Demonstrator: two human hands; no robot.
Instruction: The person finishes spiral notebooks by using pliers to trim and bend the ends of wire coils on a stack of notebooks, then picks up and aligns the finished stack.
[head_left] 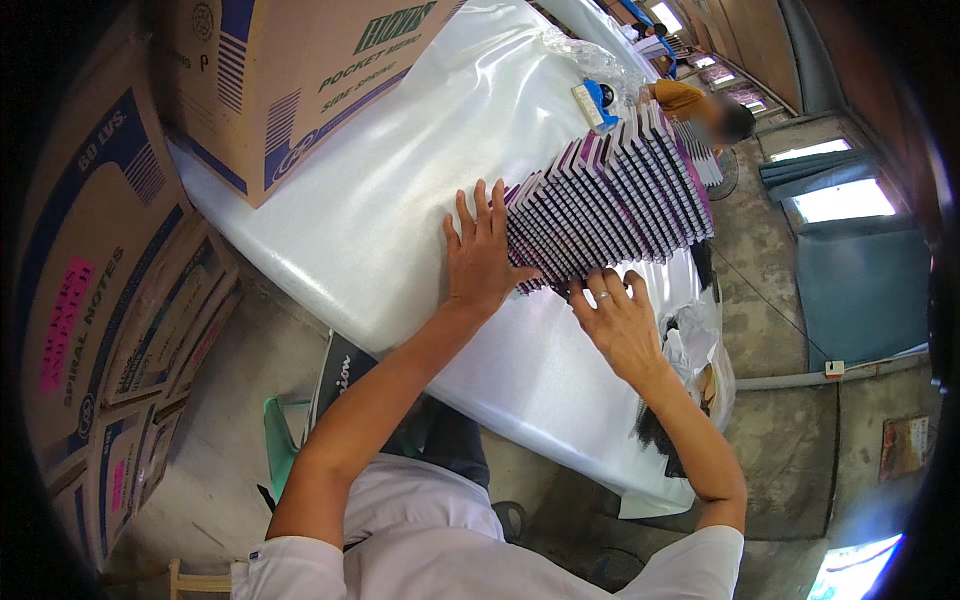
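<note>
A tall stack of spiral notebooks, with dark wire bindings and some purple covers, stands on the table covered in shiny whitish sheeting. Flat against the stack's left end lies my left hand, its fingers stretched and its thumb reaching along the near lower edge. My right hand, with a ring on one finger, has bent fingers gripping the near lower edge of the notebooks. Exactly how many notebooks it grips is hidden.
Large cardboard cartons stand on the table at the far left, and more stacked cartons line the left side. Beyond the notebooks are a blue and white item and a person in a yellow top. Crumpled plastic lies at the right edge.
</note>
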